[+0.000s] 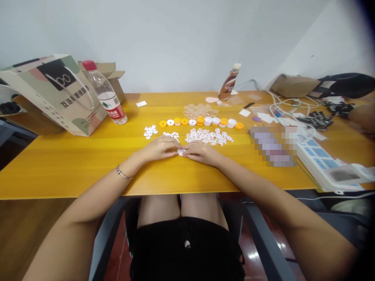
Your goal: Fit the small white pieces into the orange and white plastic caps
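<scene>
My left hand [162, 148] and my right hand [202, 152] meet at the middle of the table, fingers closed from both sides on a small white round plastic piece [181, 152]. Just beyond my right hand lies a pile of white openwork plastic pieces [209, 136]. Small white knob-like parts [150, 131] are heaped past my left hand, with more white bits [171, 135] partly hidden behind its fingers. Farther back runs a row of yellow and white round spools [200, 121]. Behind that row sit clear round plastic parts [197, 110].
At the left stand a paper bag [67, 93], a cardboard box [113, 76] and a water bottle [107, 95]. A brown drink bottle [229, 84] is at the back. On the right are a blurred-out flat object [274, 146], a power strip [319, 156] and tangled white cables [277, 103].
</scene>
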Action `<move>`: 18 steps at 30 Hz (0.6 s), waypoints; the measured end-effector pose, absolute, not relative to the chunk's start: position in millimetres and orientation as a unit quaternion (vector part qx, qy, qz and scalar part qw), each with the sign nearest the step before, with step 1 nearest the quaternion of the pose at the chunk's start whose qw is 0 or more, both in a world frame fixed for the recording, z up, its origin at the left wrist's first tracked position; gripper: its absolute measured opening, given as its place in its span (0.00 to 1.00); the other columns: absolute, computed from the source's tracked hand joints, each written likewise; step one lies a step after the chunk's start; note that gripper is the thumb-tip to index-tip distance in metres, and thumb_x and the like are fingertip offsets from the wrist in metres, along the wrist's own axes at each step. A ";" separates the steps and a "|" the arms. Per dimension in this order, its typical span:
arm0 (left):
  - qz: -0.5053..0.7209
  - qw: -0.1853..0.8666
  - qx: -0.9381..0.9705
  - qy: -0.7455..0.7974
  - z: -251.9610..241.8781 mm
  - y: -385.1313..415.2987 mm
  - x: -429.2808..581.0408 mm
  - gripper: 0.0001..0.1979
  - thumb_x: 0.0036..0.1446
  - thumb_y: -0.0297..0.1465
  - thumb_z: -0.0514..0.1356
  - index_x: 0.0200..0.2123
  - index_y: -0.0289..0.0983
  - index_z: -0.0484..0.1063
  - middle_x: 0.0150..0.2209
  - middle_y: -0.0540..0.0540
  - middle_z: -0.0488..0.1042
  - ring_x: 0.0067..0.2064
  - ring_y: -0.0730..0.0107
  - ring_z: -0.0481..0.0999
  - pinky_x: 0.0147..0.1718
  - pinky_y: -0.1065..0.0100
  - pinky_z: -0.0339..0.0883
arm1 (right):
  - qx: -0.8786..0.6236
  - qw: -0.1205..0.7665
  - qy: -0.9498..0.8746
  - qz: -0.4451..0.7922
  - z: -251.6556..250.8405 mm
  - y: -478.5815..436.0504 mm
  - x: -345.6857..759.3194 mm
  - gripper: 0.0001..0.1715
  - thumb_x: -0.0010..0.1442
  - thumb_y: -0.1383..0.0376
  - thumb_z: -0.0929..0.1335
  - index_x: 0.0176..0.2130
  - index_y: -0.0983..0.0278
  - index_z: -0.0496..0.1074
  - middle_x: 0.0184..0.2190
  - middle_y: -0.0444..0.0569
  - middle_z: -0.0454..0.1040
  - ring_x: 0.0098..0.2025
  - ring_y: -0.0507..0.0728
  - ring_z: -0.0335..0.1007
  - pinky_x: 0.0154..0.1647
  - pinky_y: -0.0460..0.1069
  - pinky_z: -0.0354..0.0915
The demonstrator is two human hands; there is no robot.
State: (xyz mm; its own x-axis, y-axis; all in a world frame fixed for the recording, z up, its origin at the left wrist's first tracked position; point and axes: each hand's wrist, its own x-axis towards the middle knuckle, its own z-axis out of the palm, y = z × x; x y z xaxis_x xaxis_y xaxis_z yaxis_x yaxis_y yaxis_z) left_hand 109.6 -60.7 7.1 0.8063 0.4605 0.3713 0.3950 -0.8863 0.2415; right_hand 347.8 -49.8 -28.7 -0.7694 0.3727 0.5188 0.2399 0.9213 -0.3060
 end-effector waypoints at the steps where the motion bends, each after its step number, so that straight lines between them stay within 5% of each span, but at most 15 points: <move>1: 0.217 0.076 0.947 0.223 7.1 -61.2 109.8 0.13 0.62 0.35 0.54 0.44 0.36 0.74 0.40 0.41 0.77 0.42 0.68 0.74 0.44 0.64 0.67 | -0.167 0.302 -0.932 0.114 -29.3 -49.7 347.6 0.11 0.62 0.64 0.64 0.41 0.59 0.76 0.45 0.51 0.78 0.45 0.57 0.75 0.46 0.55 0.67; 8: 0.228 0.064 0.953 0.186 3.9 -61.3 110.6 0.12 0.62 0.33 0.55 0.44 0.39 0.75 0.41 0.41 0.77 0.42 0.68 0.75 0.43 0.65 0.68 | -0.193 0.309 -0.920 0.143 -26.0 -53.5 346.7 0.08 0.60 0.62 0.66 0.38 0.61 0.73 0.38 0.50 0.79 0.40 0.56 0.74 0.44 0.53 0.68; 18: 0.213 0.088 0.947 0.223 8.5 -62.5 108.6 0.12 0.62 0.33 0.54 0.44 0.37 0.74 0.40 0.42 0.77 0.43 0.68 0.74 0.44 0.64 0.66 | -0.246 0.294 -0.908 0.171 -20.2 -60.1 347.8 0.14 0.59 0.61 0.67 0.46 0.61 0.72 0.41 0.50 0.78 0.42 0.57 0.74 0.45 0.53 0.68</move>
State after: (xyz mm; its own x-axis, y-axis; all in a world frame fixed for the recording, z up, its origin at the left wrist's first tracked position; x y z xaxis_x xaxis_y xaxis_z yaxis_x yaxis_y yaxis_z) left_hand 108.6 -62.5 8.5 0.8093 0.4606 0.3645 0.3856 -0.8847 0.2618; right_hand 347.8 -60.1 -20.2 -0.7062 0.5472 0.4492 0.3462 0.8204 -0.4550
